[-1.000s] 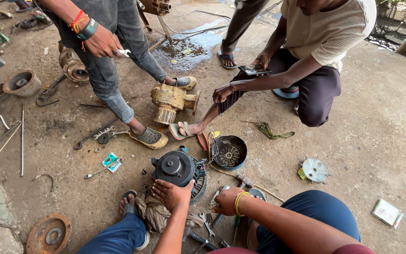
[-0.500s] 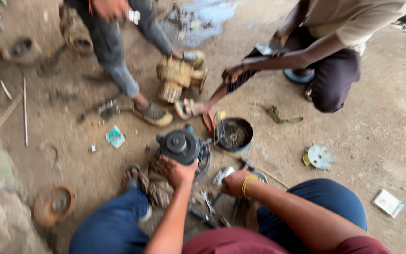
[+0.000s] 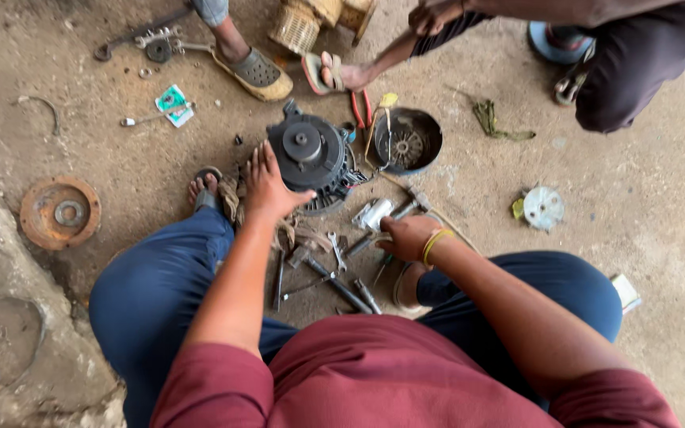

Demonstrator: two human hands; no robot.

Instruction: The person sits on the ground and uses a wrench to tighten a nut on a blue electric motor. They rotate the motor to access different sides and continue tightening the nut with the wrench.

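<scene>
Motor housing (image 3: 311, 158), dark and round with a pulley on its upturned face, sits on the dirt floor (image 3: 636, 206) just ahead of the person's knees, and only 1 view, the head camera, shows it. The left hand (image 3: 267, 190) lies spread wide against the housing's near-left flank, fingers fanned and thumb pointing toward the body of the motor; it touches rather than grips. The right hand (image 3: 406, 236) is curled loosely over a hammer (image 3: 394, 218) whose head points up and to the right, away from the person (whether the fingers are fully closed round the handle cannot be told). The motor lies up and to the left of the right hand, close by, with the hammer's long axis running diagonally from lower left to upper right, past the housing's right side. The left hand is clearly the nearer of the 2.

Room is tight on the near side: spanners and rods (image 3: 334, 273) lie scattered between the knees, and a round end cover (image 3: 406, 143) rests just right of the motor. A co-worker's sandalled foot (image 3: 334, 73) and another person's sandal (image 3: 257, 73) stand beyond it. To the left the ground is freer, a rusty disc (image 3: 61, 212) lying well apart.
</scene>
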